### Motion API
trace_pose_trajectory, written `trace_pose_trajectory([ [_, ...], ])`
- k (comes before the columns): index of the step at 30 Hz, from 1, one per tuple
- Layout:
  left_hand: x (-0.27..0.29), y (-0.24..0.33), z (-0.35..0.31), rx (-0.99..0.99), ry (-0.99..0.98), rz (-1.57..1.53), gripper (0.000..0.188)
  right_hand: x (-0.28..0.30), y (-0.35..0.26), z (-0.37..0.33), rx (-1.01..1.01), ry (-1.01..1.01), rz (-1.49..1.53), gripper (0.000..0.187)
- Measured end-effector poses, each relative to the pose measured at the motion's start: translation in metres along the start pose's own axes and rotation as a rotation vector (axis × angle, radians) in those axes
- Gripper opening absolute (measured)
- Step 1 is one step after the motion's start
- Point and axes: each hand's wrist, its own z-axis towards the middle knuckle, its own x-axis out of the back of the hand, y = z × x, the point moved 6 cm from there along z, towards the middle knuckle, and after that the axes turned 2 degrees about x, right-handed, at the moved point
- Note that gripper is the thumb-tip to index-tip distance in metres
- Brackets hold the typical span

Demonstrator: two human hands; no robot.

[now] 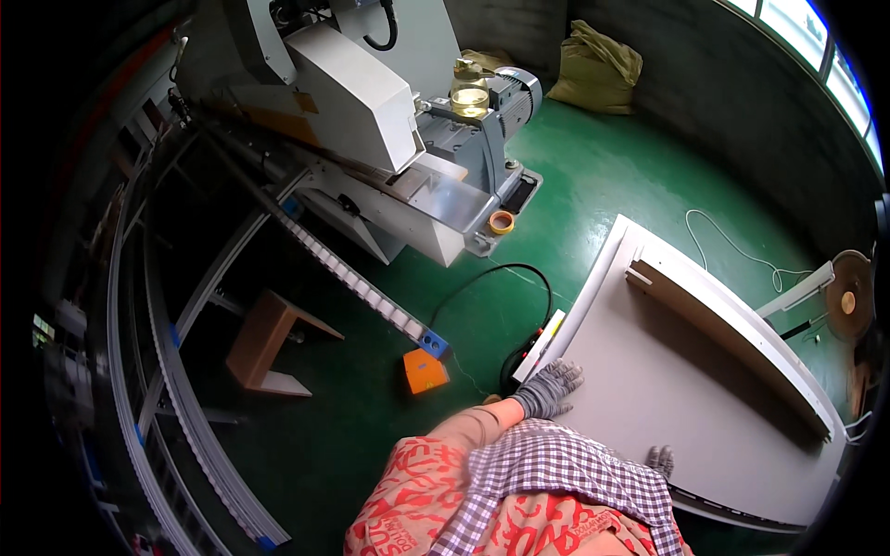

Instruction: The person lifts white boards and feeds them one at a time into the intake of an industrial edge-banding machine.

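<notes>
A large light grey panel (640, 380) with white raised edges lies in front of me, to the right. My left hand (550, 389), in a grey knit glove, rests at its near left corner with the fingers stretched out over the surface. At the panel's near edge, only the gloved fingers of my right hand (661, 461) show; they lie on the panel, and my checked apron (565, 463) hides the rest. A white-edged strip with a brown inner face (723, 343) stands along the panel's far side.
A grey-white machine (362, 102) with a motor (514, 97) and a tape roll (501, 221) stands far left. Metal roller rails (357, 283) run along the left. An orange block (425, 371), a brown board piece (264, 343) and a black cable (519, 267) are on the green floor.
</notes>
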Motion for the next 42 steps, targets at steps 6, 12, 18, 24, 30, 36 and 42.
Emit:
trace_pose_trajectory([
  [6, -0.008, -0.006, -0.006, 0.037, -0.006, -0.014, 0.074, 0.069, 0.019, 0.089, -0.89, -0.622, 0.432, 0.078],
  [12, -0.015, -0.01, 0.001, 0.041, 0.03, -0.03, 0.068, 0.099, -0.092, 0.214, -0.545, -0.386, 0.466, 0.075],
  [18, -0.017, -0.013, 0.002, 0.035, 0.051, -0.01, 0.062, 0.156, -0.158, 0.222, 0.224, -0.064, 0.72, 0.066],
  [24, -0.018, -0.015, -0.009, 0.039, 0.113, -0.05, 0.06, 0.045, -0.007, 0.056, -0.104, -0.428, 0.534, 0.072],
  [30, -0.01, -0.008, -0.004, 0.029, 0.053, -0.048, 0.06, 0.006, 0.123, -0.026, -1.319, -0.888, 0.248, 0.078],
  [36, -0.031, -0.016, -0.005, 0.048, 0.143, -0.047, 0.053, 0.063, -0.008, 0.188, -1.337, -0.614, 0.238, 0.077],
  [42, -0.021, -0.019, 0.009, 0.069, 0.063, -0.126, 0.048, 0.14, -0.196, 0.28, 0.01, -0.071, 0.713, 0.068],
])
